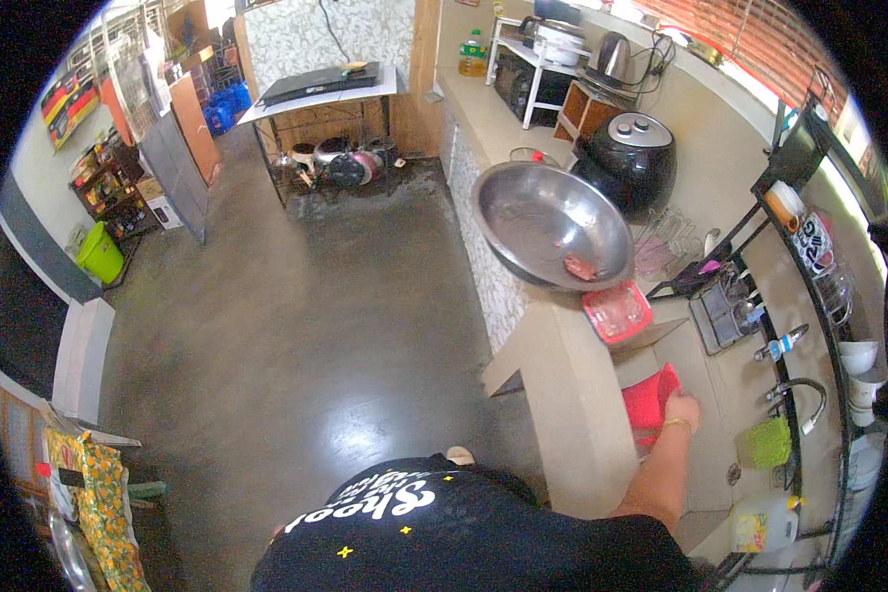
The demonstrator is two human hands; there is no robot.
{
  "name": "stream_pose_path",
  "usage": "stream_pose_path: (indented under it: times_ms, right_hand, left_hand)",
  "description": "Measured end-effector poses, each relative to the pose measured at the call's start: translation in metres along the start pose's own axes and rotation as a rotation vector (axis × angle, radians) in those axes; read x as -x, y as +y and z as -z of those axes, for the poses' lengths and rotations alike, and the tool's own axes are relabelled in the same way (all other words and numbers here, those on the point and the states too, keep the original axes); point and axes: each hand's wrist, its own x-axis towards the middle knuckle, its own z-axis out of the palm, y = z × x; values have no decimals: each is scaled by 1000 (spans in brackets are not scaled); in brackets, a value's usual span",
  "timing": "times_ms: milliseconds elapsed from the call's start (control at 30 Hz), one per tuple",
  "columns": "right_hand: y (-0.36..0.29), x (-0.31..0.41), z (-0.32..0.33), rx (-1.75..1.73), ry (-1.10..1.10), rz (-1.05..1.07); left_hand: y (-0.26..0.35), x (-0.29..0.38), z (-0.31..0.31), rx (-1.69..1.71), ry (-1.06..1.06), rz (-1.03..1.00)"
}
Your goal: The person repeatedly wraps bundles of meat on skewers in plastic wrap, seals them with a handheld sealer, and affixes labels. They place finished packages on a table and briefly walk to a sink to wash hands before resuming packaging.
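Observation:
My right hand (682, 411) grips the edge of a red plastic piece (645, 399), perhaps a lid or tray, down in the sink (710, 444). A yellowish band circles that wrist. Out of view is my left hand. Just beyond the sink, a red-rimmed plastic container (618, 312) rests near the counter's edge. Behind it, a large stainless steel bowl (544, 214) holds a lump of what looks like raw meat (581, 266). The bowl reaches out over the front edge of the counter.
A black air fryer (629, 163) stands behind the bowl, beside clear glasses (666, 244). Along the sink's right side are a curved faucet (803, 392), a green cloth (769, 442) and a black dish rack (821, 296). A table (325, 92) carries a black stove at the far wall.

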Motion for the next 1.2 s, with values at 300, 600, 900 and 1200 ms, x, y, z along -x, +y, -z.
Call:
stream_pose_path:
  times_ms: [300, 600, 900, 1200]
  right_hand:
    - [31, -119, -65, 442, -332, 581]
    - [17, -119, -40, 515, -379, 718]
    - [118, -154, 48, -650, -86, 529]
    - [58, -67, 45, -276, -157, 456]
  left_hand:
    - [495, 204, 70, -360, 842, -1565]
    - [616, 315, 12, -658, 520, -1708]
    - [502, 170, 30, -762, 259, -1269]
    - [165, -11, -18, -343, -128, -321]
